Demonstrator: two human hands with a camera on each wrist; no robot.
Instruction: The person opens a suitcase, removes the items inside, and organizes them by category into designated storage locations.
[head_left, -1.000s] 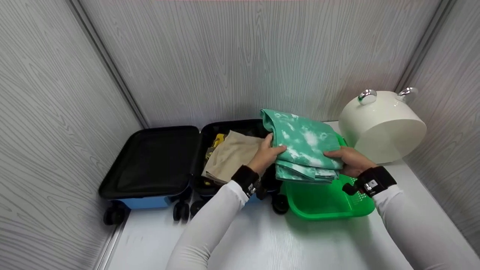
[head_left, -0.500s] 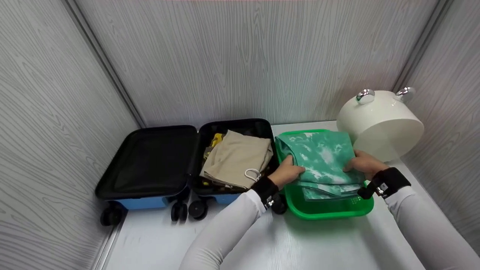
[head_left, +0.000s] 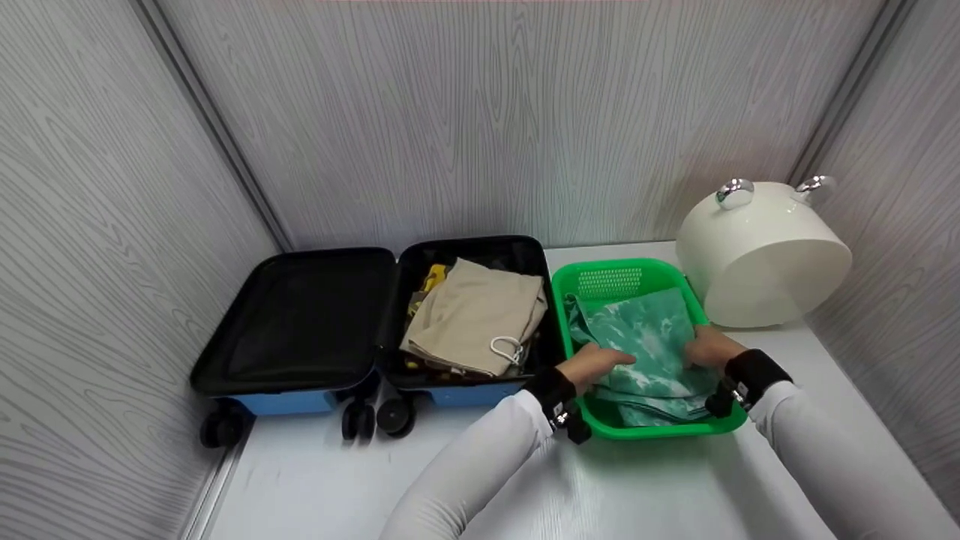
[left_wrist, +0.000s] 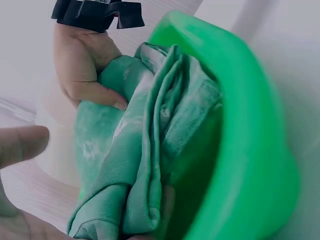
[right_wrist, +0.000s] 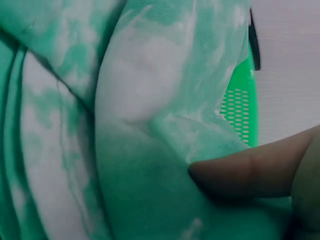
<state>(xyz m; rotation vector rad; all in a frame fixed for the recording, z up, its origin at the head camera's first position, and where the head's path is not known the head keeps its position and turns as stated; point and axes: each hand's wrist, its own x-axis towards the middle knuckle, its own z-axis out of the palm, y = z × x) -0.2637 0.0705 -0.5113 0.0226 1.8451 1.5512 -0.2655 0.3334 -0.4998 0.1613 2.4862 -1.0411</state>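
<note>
A folded green-and-white tie-dye garment (head_left: 649, 341) lies inside the green plastic basket (head_left: 656, 432), its layered edge toward the front. My left hand (head_left: 590, 366) is at its left side. In the left wrist view the left thumb (left_wrist: 22, 145) stands off the cloth, while fingertips (left_wrist: 168, 202) show beneath the fold. At the garment's right side my right hand (head_left: 712, 349) grips it. The right thumb (right_wrist: 240, 175) presses on the top layer, and the other right fingers are hidden by cloth.
Left of the basket lies an open blue suitcase (head_left: 285, 404) with a black lining. Its right half holds a folded beige garment (head_left: 480, 315) with a white drawstring, over yellow-patterned cloth (head_left: 433, 277). A cream drum-shaped container (head_left: 765, 255) with chrome knobs stands behind right. Walls surround the table.
Both hands have carried the tie-dye garment right and down, from beside the suitcase into the basket. The left thumb has come away from the cloth.
</note>
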